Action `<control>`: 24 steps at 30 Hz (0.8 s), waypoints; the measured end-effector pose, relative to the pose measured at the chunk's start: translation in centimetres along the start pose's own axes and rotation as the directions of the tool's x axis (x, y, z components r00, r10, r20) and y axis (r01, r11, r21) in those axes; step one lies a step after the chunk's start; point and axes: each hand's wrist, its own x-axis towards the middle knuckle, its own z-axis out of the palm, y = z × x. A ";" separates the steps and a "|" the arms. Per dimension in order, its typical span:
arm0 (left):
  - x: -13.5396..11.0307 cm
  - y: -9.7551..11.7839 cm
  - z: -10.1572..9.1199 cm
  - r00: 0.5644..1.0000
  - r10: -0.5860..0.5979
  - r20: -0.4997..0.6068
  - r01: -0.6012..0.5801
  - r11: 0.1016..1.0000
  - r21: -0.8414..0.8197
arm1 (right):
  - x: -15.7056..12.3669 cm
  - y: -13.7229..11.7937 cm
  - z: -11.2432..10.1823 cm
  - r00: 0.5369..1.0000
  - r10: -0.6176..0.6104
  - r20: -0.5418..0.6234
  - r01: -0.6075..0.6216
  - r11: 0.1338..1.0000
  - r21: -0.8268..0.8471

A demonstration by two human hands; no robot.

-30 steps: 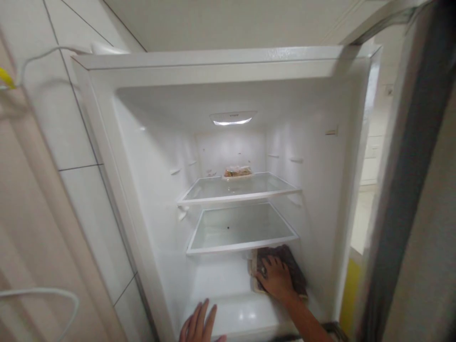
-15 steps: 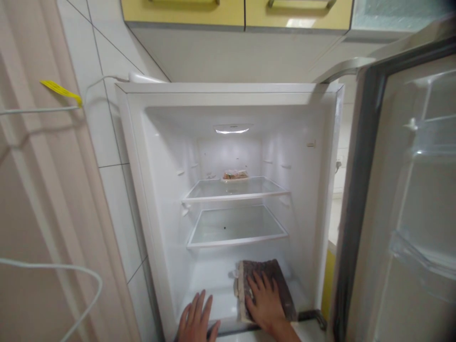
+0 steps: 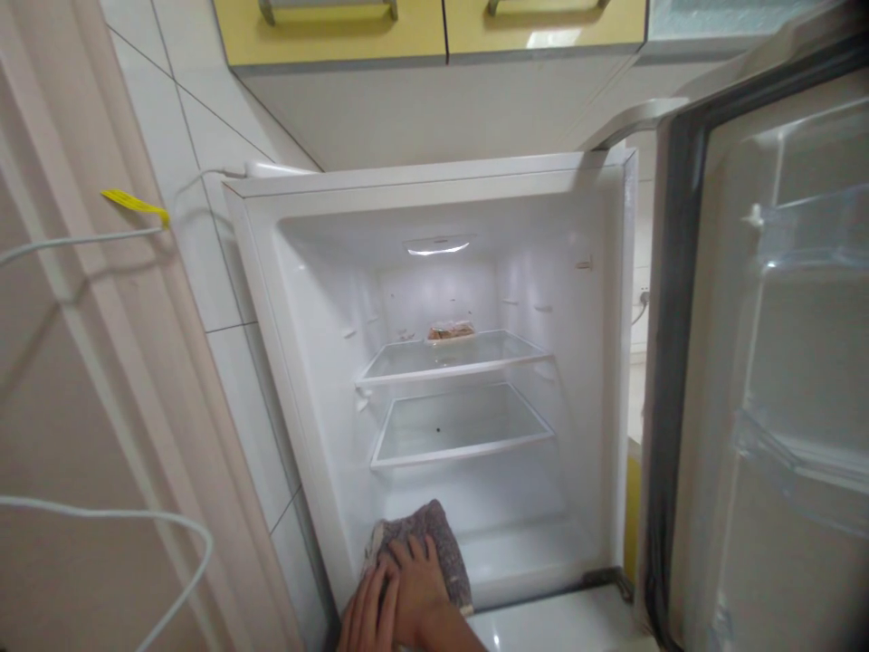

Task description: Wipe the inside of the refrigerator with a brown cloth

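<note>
A folded grey-brown cloth (image 3: 434, 525) lies at the left front of the fridge's white bottom surface (image 3: 522, 552). My right hand (image 3: 421, 593) presses flat on top of this cloth, its fingers stretched forward. Close against it on the left is my left hand (image 3: 370, 611), with fingers extended near the cloth's left edge. Whether the left fingers touch the cloth or the right hand, I cannot make out.
Above the hands are two glass shelves (image 3: 468, 430). A small wrapped food packet (image 3: 452, 331) sits on the upper one. The fridge door (image 3: 780, 362) stands wide at the right. A white cable (image 3: 169, 516) hangs at the left.
My right hand has slid the cloth from the right side of the bottom surface to the left front, right up to my left hand. The view has tilted slightly.
</note>
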 end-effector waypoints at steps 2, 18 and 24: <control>0.3 0.7 0.2 0.998 0.007 0.063 -0.007 1.000 0.003 | 0.0 1.1 -0.2 1.000 0.016 -0.018 -0.016 1.000 -0.003; 6.4 11.4 1.0 0.983 0.091 0.157 -0.104 0.991 0.079 | -7.7 13.3 -4.0 0.893 0.316 -0.321 -0.339 0.941 -0.017; 8.3 12.9 0.7 0.966 0.215 0.140 -0.217 0.976 -0.002 | -9.8 15.2 -4.8 0.846 0.400 -0.352 -0.438 0.898 -0.034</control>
